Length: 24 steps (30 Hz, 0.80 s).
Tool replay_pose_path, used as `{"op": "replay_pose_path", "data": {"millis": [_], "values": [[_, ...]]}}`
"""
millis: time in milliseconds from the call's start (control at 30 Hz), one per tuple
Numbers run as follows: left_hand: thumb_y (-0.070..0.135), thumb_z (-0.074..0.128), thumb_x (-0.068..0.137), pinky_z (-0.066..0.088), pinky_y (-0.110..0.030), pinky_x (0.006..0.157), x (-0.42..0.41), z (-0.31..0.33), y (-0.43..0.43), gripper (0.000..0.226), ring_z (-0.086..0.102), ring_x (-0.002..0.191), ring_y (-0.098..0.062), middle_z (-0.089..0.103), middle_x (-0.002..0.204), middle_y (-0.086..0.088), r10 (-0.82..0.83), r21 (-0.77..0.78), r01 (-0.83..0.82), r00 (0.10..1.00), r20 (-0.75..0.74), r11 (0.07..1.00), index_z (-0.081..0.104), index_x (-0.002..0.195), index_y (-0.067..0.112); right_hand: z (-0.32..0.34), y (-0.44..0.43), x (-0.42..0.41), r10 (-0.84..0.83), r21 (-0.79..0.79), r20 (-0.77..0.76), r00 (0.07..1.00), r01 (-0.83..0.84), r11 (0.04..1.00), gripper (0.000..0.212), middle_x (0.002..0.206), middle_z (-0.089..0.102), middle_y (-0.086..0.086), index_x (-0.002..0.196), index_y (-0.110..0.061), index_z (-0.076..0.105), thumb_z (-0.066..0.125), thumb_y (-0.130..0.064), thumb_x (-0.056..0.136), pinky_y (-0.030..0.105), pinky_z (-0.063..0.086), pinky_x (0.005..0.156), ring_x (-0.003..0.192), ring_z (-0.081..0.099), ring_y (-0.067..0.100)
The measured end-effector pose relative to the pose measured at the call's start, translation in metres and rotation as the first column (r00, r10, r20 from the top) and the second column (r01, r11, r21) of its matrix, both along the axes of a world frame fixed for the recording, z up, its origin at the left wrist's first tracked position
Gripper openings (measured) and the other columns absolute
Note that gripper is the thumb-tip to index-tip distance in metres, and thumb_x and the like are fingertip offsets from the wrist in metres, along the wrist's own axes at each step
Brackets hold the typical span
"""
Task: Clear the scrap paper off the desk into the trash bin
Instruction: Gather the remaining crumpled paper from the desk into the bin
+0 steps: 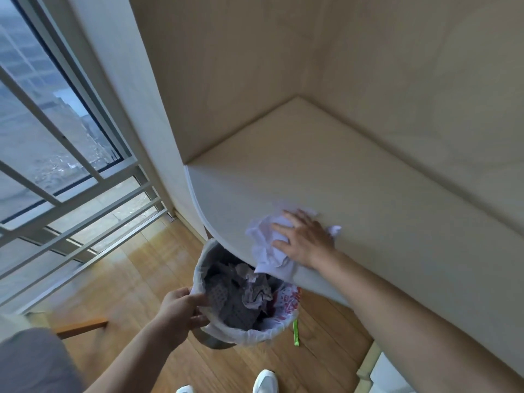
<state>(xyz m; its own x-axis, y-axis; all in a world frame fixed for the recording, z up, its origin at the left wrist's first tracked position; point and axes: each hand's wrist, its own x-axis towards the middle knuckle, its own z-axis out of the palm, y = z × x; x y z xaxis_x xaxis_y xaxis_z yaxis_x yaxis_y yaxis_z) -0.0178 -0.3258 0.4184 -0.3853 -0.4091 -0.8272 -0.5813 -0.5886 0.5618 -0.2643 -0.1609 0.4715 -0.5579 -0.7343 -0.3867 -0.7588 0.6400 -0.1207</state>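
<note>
Crumpled white scrap paper (pixel 265 245) lies at the front left edge of the pale desk (pixel 368 194), partly hanging over the edge. My right hand (pixel 303 239) rests flat on top of the paper, fingers spread. A small white scrap (pixel 334 230) pokes out to the right of that hand. Below the desk edge, my left hand (pixel 181 310) grips the rim of the trash bin (pixel 215 327), which is lined with a white bag and holds crumpled paper and grey material. The bin's mouth sits directly under the overhanging paper.
A window with metal railing (pixel 71 180) fills the left side. The floor is wood (pixel 136 268). A green stick-like object (pixel 295 331) lies on the floor beside the bin. My white shoes (pixel 265 381) are at the bottom.
</note>
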Motion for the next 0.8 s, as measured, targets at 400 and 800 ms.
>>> {"op": "replay_pose_path", "data": {"millis": [400, 800], "values": [[-0.01, 0.069, 0.069, 0.057, -0.051, 0.07, 0.024, 0.026, -0.01, 0.029, 0.067, 0.072, -0.041, 0.067, 0.086, -0.028, -0.032, -0.02, 0.031, 0.998, -0.059, 0.999, 0.063, 0.097, -0.011, 0.042, -0.038, 0.113, 0.101, -0.582, 0.635, 0.766, 0.389, 0.714, 0.037, 0.129, 0.062, 0.003, 0.126, -0.015, 0.062, 0.049, -0.033, 0.097, 0.028, 0.042, 0.107, 0.122, 0.055, 0.011], [-0.007, 0.071, 0.068, 0.053, -0.056, 0.078, 0.027, 0.02, -0.005, 0.041, 0.06, 0.076, -0.041, 0.059, 0.092, -0.03, -0.099, 0.013, 0.1, 0.992, -0.072, 0.995, 0.058, 0.105, -0.017, -0.001, 0.028, 0.152, -0.225, -0.298, 0.677, 0.701, 0.541, 0.786, 0.056, 0.151, 0.034, -0.018, 0.145, -0.029, 0.038, 0.046, -0.05, 0.094, 0.025, 0.03, 0.112, 0.133, 0.03, -0.008]]}}
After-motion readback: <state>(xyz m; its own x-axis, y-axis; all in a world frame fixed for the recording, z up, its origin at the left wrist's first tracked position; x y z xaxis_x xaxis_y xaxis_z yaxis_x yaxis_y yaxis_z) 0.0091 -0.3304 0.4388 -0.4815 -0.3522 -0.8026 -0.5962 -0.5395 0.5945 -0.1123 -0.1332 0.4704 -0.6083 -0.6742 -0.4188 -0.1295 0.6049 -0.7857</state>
